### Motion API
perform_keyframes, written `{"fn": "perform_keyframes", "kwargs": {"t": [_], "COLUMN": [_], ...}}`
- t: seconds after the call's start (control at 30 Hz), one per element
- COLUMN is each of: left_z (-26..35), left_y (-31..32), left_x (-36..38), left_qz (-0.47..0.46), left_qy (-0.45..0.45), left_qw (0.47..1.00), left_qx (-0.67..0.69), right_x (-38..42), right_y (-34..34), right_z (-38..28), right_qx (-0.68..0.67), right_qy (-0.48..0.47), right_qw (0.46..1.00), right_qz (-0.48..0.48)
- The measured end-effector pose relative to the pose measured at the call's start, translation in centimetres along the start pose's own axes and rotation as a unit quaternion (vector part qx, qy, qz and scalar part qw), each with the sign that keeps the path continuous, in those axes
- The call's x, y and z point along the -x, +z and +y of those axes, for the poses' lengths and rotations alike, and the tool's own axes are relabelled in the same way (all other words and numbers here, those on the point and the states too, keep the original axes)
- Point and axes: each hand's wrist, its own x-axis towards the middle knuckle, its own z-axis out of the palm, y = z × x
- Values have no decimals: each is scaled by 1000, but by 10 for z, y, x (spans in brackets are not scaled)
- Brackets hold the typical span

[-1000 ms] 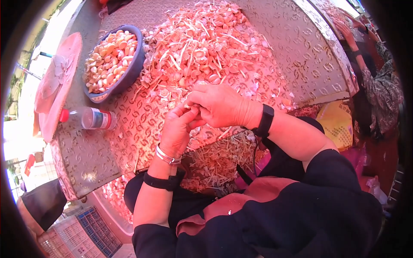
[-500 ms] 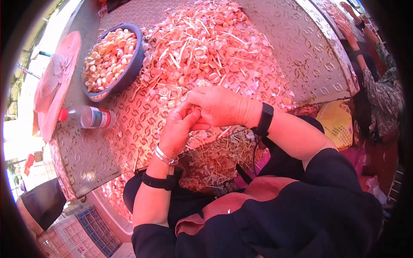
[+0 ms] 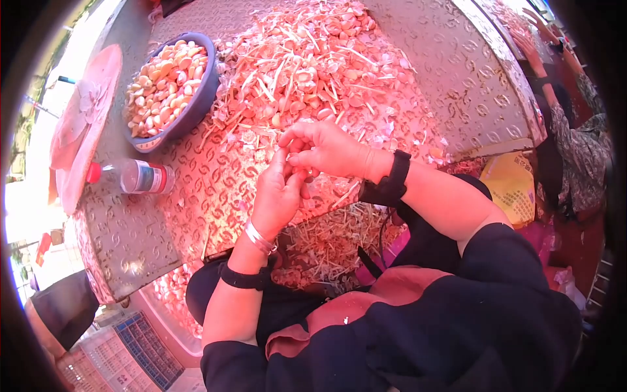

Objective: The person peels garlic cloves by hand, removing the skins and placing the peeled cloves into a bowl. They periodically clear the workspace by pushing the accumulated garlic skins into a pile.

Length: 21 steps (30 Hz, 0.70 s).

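Garlic is the item in hand: we find both hands meeting just above the near edge of the counter (image 3: 450,72), with a small piece pinched between them that is largely hidden by the fingers. We cannot confirm whether it is a clove or a whole bulb.

Left hand (image 3: 279,196): fingers curled upward, its grip closed around the small piece from below. A metal bangle (image 3: 259,238) and a dark band (image 3: 243,278) sit on this wrist.

Right hand (image 3: 326,150): set above and touching the left, fingertips bent down onto the same piece, grip closed. A dark strap (image 3: 390,182) wraps this wrist.

Just beyond the hands we record a large heap (image 3: 307,65) of garlic pieces, stalks and papery skins spread over the counter. To the left of the heap stands a blue bowl (image 3: 204,98) filled with peeled cloves (image 3: 163,85). Near the bowl, toward the counter's left edge, a plastic bottle (image 3: 140,176) with a red cap lies on its side, and a hat (image 3: 81,127) rests beside it at the edge.

Below the counter edge, more stalks and skins (image 3: 333,242) lie in the person's lap over a dark apron.

At the far right we note another person's sleeve (image 3: 578,140), well apart from these hands.
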Motion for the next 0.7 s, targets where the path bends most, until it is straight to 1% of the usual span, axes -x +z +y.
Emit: {"fn": "perform_keyframes", "kwargs": {"t": [0.03,0.07,0.1,0.17,0.23,0.3,0.33,0.37,0.4,0.43,0.47,0.5,0.57,0.6,0.63,0.7], "left_z": [1,3,5,7,6,4,5,8,10,6,-1,-4,-8,-10,-11,-16], "left_y": [0,0,-1,-3,-5,-5,-4,-2,-1,-2,-4,-5,-5,-5,-3,1], "left_x": [1,2,3,0,-3,-6,-6,-7,-7,-6,-6,-6,-6,-6,-7,-9], "left_qz": [0,-5,-11,-17,-21,19,19,38,58,58,53,47,32,17,17,47], "left_qy": [0,-1,-1,-7,-12,-67,-67,-97,-126,-126,-128,-129,-125,-121,-121,-154], "left_qw": [1000,999,994,992,990,973,973,950,920,920,892,858,851,842,842,837], "left_qx": [0,52,104,123,141,222,222,295,366,366,431,494,510,525,525,523], "right_x": [-2,-4,-5,-7,-7,-6,-6,-6,-6,-6,-1,1,4,4,1,-4], "right_y": [-3,-6,-9,-15,-17,-19,-18,-15,-10,-5,3,8,14,10,7,7], "right_z": [3,6,8,11,12,12,10,8,3,-3,-11,-17,-27,-28,-23,-12], "right_qx": [-65,-130,-130,-193,-195,-278,-293,-293,-251,-208,-231,-231,-177,-201,-200,-258], "right_qy": [7,14,14,11,17,68,61,61,35,9,3,3,8,32,32,18], "right_qw": [998,991,991,981,980,958,954,954,967,977,973,973,983,978,978,964], "right_qz": [-6,-13,-12,-27,-19,-6,16,17,36,55,28,28,52,41,42,65]}}
